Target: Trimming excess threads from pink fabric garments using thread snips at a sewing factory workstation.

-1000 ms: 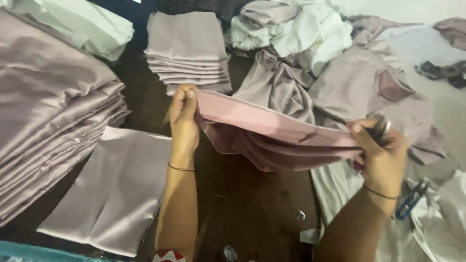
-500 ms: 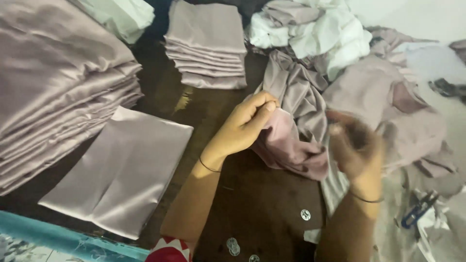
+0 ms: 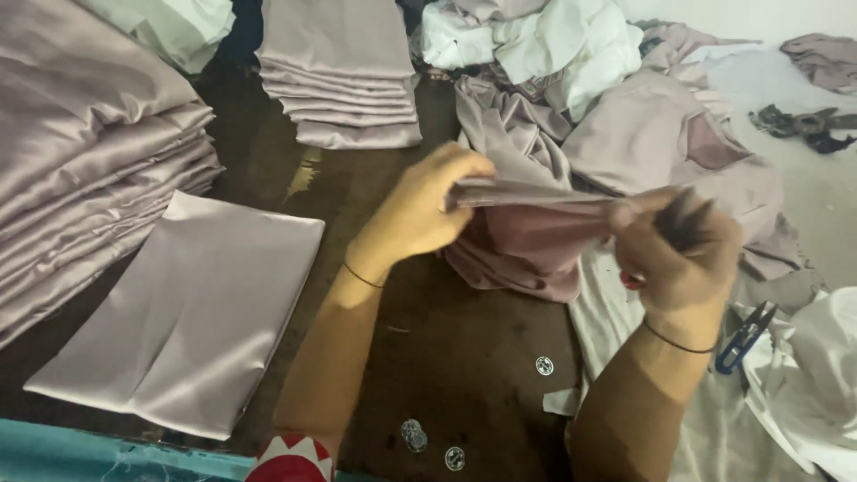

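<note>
At frame centre, the left hand [image 3: 420, 214] and right hand [image 3: 683, 250] each pinch a mauve satin cloth [image 3: 527, 241] above the dark bench [image 3: 464, 357].

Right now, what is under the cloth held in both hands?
Under the cloth between the left hand and right hand: dark table, pale fabric. What its hanging folds cover cannot be seen.

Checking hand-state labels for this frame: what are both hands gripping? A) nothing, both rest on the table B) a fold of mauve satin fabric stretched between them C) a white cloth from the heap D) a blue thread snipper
B: the left hand and right hand each pinch an end of the mauve satin fabric, held taut above the dark table; the blue thread snipper lies untouched.
</note>
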